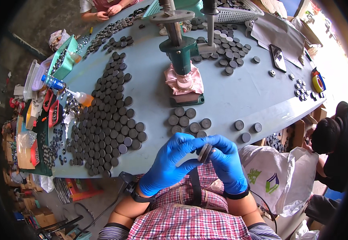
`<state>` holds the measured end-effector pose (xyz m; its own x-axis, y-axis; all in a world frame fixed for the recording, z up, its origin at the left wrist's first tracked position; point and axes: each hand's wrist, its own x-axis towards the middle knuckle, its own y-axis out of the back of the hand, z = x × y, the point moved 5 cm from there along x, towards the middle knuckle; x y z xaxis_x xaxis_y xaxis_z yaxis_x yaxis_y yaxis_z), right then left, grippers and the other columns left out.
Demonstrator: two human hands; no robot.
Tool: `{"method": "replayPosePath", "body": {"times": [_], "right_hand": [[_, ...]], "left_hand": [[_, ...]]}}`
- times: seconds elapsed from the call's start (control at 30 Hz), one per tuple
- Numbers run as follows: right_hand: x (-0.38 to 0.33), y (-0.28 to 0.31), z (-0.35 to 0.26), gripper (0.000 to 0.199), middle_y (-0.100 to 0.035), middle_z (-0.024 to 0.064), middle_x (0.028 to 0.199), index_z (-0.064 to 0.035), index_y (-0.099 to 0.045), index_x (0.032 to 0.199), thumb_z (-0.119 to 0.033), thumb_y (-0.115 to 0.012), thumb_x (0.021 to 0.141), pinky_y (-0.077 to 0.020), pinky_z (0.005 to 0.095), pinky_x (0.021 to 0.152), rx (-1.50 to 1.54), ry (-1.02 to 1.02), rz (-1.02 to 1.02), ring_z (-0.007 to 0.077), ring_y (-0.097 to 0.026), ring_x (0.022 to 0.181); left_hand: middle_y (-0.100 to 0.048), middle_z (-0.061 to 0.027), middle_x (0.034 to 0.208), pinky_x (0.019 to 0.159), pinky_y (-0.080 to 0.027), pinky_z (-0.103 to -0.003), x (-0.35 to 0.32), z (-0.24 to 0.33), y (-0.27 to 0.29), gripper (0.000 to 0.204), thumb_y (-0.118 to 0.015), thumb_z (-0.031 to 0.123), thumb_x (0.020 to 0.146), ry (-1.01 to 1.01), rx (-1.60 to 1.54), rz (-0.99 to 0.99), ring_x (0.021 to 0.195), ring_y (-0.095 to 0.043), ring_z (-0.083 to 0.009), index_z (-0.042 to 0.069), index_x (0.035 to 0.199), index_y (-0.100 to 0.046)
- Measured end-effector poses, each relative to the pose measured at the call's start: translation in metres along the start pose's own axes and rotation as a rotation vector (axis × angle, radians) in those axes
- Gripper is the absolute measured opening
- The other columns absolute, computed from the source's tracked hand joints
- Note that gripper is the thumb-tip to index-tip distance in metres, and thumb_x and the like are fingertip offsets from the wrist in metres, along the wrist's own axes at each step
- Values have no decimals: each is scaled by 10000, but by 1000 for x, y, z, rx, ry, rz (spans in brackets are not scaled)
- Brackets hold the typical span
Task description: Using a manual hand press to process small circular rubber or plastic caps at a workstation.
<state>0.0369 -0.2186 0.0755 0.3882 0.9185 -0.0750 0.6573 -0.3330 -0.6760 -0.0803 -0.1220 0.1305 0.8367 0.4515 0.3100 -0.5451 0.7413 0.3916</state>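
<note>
My left hand (169, 157) and my right hand (226, 165), both in blue gloves, meet in front of my chest at the table's near edge. Between their fingertips is a round black disc with a paler band round its side (204, 153), tilted on edge. Fingers of both hands are closed about it and partly cover it. Just beyond my hands lies a small group of dark round discs (184, 121). Farther off stands a green hand press (182, 54), with a pink cloth (196, 83) round its lower part.
Many dark discs (106, 116) cover the table's left side; more (232, 52) lie behind the press. At right are a phone (278, 58) and a tape roll (318, 83). A white sack (268, 176) stands below the right edge. Another person's hands (108, 13) show at the far side.
</note>
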Motion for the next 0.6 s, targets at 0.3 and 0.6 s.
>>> {"method": "replayPosePath", "body": {"times": [0.3, 0.6], "right_hand": [[-5, -3, -22, 300, -686, 117, 873, 20, -677, 849, 201, -480, 713, -512, 307, 772, -780, 442, 17, 210, -653, 832], [-9, 3, -6, 378, -662, 112, 836, 9, -669, 743, 232, -381, 639, -499, 305, 814, -640, 113, -20, 204, -644, 830]], "left_hand": [[-614, -72, 1075, 845, -475, -390, -1, 9, 5, 568, -818, 101, 699, -26, 289, 39, 977, -581, -274, 105, 1237, -636], [-631, -72, 1035, 758, -525, -333, -2, 8, 5, 539, -833, 148, 698, -27, 352, 67, 874, -617, -217, 90, 1208, -667]]}}
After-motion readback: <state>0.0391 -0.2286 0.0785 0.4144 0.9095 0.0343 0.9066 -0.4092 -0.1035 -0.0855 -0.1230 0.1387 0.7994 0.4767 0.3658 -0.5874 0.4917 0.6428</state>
